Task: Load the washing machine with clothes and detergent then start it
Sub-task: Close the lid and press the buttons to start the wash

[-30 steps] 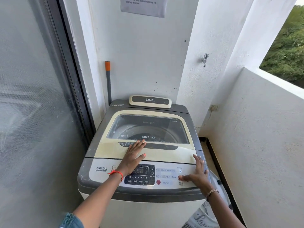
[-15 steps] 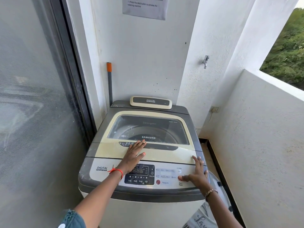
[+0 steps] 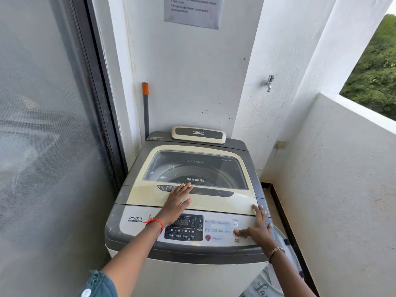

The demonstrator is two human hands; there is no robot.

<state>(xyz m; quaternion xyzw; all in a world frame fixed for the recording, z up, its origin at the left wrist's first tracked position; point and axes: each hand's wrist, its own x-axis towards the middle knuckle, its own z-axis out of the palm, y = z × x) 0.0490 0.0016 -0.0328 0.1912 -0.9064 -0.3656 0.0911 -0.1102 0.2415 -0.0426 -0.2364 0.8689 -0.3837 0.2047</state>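
A grey and cream top-loading washing machine [image 3: 132, 221] stands in front of me with its glass lid [image 3: 214, 202] shut. My left hand [image 3: 176, 203] lies flat on the cream front strip of the lid, fingers reaching the dark handle recess. My right hand [image 3: 258, 229] rests on the right end of the control panel [image 3: 216, 230], its thumb on the red start/pause button, fingers spread toward the lid's corner. The panel's display shows digits. Through the glass I see the drum rim; clothes inside cannot be made out.
A mesh sliding door [image 3: 49, 146] closes off the left. White walls surround the machine, with a tap [image 3: 269, 82], a wall socket [image 3: 280, 144] and a printed notice [image 3: 192, 11]. An orange-tipped grey pole [image 3: 145, 108] leans behind the machine. A low balcony wall [image 3: 342, 168] runs on the right.
Both hands stay where they were on the lid and the start button. The view has tilted down a little.
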